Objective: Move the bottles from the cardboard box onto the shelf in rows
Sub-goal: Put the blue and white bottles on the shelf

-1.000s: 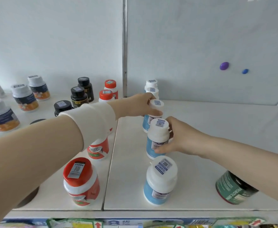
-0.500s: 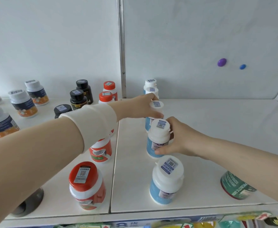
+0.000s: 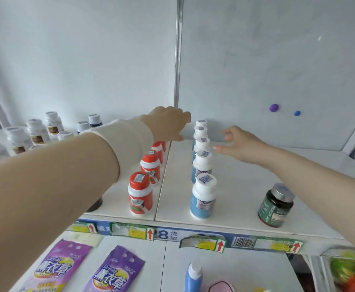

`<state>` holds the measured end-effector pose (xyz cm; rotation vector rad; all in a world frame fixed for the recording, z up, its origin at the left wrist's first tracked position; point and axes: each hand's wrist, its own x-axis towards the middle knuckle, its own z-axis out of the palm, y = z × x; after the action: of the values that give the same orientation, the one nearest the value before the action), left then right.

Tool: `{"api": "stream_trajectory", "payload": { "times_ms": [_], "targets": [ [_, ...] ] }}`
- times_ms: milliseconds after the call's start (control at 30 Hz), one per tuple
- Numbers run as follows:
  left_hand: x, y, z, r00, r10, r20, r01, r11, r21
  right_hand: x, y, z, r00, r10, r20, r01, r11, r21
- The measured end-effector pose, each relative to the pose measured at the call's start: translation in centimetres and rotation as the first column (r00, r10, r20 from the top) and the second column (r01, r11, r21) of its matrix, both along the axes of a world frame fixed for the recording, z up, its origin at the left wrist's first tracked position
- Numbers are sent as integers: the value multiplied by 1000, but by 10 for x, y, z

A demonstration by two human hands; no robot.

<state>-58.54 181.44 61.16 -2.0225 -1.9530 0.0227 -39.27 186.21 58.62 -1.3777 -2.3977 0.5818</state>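
A row of several blue bottles with white caps runs front to back on the white shelf. To its left stands a row of red-capped bottles. My left hand hovers above the back of the shelf, left of the blue row, fingers loosely bent, holding nothing. My right hand hangs just right of the blue row's middle bottles with fingers spread, touching none of them. The cardboard box is out of view.
A dark green bottle with a silver cap stands alone at the shelf's front right. White and dark bottles crowd the far left. Purple packets and a blue tube lie on the lower shelf. Price tags line the shelf edge.
Both hands have let go of the blue bottles and lifted away. The view has pulled back and down, bringing the lower shelf into sight.
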Motion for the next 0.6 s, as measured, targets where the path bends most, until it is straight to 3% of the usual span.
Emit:
{"api": "stream_trajectory", "payload": {
  "times_ms": [67,133,333,600],
  "targets": [
    [-2,-31,1,986,57,-155,-52,998,39,-12,-19,0,998,13,66,-21,993,114],
    [-8,-65,0,969,113,-218,-108,993,38,-29,-43,-2,990,30,139,-57,981,187],
    [-63,-172,1,914,317,-252,-307,949,79,-108,-125,2,965,179,190,-235,913,333],
    [-195,-344,-15,778,556,-293,-564,823,67,-271,-256,-3,865,404,298,-500,746,439]
  ]
}}
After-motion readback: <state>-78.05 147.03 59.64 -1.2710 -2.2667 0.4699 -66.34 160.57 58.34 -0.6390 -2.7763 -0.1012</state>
